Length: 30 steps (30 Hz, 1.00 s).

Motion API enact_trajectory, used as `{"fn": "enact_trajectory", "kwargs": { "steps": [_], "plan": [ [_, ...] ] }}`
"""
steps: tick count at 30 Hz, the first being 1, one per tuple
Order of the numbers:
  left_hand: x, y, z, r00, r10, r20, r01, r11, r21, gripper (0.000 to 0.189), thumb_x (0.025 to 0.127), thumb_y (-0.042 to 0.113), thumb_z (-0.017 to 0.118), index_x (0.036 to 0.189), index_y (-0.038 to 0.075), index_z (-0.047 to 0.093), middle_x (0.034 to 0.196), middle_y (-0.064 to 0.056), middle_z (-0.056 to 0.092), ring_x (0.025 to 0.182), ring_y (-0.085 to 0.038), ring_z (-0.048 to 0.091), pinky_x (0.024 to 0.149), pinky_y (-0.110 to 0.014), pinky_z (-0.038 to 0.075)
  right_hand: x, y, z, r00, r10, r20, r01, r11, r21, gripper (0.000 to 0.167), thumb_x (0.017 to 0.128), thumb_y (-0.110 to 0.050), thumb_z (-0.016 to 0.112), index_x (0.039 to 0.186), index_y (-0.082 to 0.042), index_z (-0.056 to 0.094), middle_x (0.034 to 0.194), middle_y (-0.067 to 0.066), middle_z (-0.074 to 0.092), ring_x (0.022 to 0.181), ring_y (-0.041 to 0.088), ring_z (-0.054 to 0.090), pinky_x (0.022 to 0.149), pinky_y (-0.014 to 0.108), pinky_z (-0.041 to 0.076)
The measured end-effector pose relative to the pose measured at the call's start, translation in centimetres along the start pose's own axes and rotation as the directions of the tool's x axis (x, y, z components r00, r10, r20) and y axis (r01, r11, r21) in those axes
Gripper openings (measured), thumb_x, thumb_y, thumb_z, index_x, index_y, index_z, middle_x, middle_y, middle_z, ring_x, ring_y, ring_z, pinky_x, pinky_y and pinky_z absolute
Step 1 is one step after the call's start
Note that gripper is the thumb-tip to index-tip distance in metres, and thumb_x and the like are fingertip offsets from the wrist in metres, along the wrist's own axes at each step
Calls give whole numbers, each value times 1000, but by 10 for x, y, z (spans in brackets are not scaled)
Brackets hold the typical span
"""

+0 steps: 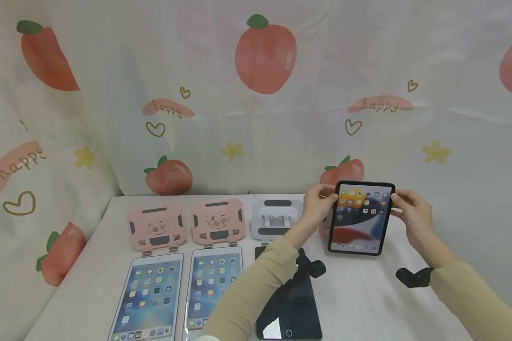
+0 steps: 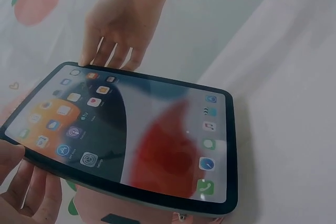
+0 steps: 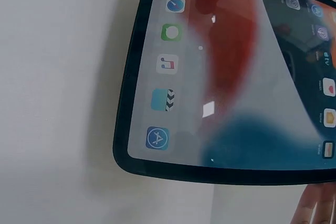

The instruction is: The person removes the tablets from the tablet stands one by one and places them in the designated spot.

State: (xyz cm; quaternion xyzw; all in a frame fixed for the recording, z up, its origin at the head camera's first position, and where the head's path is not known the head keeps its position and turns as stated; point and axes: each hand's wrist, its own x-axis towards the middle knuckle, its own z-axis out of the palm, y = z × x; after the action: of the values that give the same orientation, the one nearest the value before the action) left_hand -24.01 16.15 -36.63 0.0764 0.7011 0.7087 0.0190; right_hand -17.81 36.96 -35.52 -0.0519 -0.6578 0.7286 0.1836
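Both hands hold a black-bordered tablet (image 1: 360, 218), tilted upright with its lit home screen facing the head camera. My left hand (image 1: 316, 204) pinches its left edge near the top, thumb at the front. On the opposite edge, my right hand (image 1: 413, 208) grips it the same way. The left wrist view shows the screen between the left hand (image 2: 31, 192) and the right hand (image 2: 126, 24). Behind the tablet's left side, a pink stand (image 2: 105, 208) is mostly hidden. The right wrist view shows the tablet (image 3: 231, 77) close up, with only some fingers at its right.
Two pink stands (image 1: 157, 227) and a grey-white stand (image 1: 277, 220) line the back of the white table (image 1: 81, 293). In front lie two white lit tablets (image 1: 147, 298) and a dark-screened black tablet (image 1: 294, 308), partly under the left forearm. A patterned curtain (image 1: 213, 118) hangs behind.
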Motion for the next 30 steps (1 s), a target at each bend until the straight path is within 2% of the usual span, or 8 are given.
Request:
{"fn": "enact_trajectory", "kwargs": {
  "steps": [7, 12, 16, 20, 22, 27, 30],
  "plan": [
    [-7, -3, -5, 1000, 3, 12, -3, 999, -52, 11, 85, 4, 69, 95, 7, 72, 81, -4, 66, 64, -4, 55, 57, -19, 52, -7, 1, -2, 999, -1, 47, 1, 1000, -17, 11, 93, -10, 60, 90, -18, 66, 80, -13, 66, 69, 1, 63, 62, 14, 54],
    [-13, -6, -9, 999, -35, 26, 37, 996, -85, 11, 85, 4, 69, 94, 9, 72, 78, 3, 62, 67, -6, 55, 59, -24, 51, -12, 3, -4, 997, 20, 69, -18, 999, -39, 13, 94, -10, 59, 89, -19, 67, 80, -14, 66, 69, 1, 62, 63, 14, 54],
    [-19, -10, -10, 998, -51, 34, 56, 988, -143, 12, 85, 2, 69, 95, 7, 72, 80, 1, 62, 70, -7, 57, 65, -27, 57, -16, 4, -4, 996, 28, 79, -23, 998, -61, 13, 94, -10, 59, 89, -19, 67, 81, -14, 66, 69, 1, 62, 63, 14, 53],
    [-24, -14, -13, 997, -65, 40, 71, 985, -160, 11, 84, 2, 69, 94, 7, 71, 79, 0, 63, 70, -10, 59, 73, -37, 60, -19, 4, -5, 996, 36, 83, -30, 996, -81, 13, 94, -11, 59, 89, -20, 67, 81, -15, 67, 69, 1, 61, 62, 14, 53],
    [-27, -16, -14, 997, -66, 43, 72, 986, -148, 10, 84, 4, 70, 93, 8, 71, 78, 1, 62, 69, -10, 59, 73, -36, 59, -20, 4, -5, 996, 41, 82, -33, 995, -97, 12, 94, -12, 60, 89, -21, 67, 81, -16, 67, 70, 1, 61, 62, 13, 52],
    [-32, -21, -15, 998, -55, 44, 60, 990, -126, 12, 83, 4, 71, 94, 8, 72, 77, 1, 63, 66, -6, 56, 64, -23, 53, -24, 7, -7, 995, 51, 82, -39, 989, -142, 13, 94, -13, 59, 90, -23, 66, 80, -17, 66, 69, 0, 60, 62, 13, 52],
    [-35, -23, -15, 996, -73, 48, 79, 988, -135, 12, 82, 4, 71, 94, 7, 71, 75, 2, 62, 63, -8, 57, 66, -28, 56, -25, 9, -8, 995, 55, 86, -42, 988, -151, 16, 95, -12, 59, 89, -24, 66, 79, -17, 66, 69, 0, 60, 62, 13, 52]
  ]
}}
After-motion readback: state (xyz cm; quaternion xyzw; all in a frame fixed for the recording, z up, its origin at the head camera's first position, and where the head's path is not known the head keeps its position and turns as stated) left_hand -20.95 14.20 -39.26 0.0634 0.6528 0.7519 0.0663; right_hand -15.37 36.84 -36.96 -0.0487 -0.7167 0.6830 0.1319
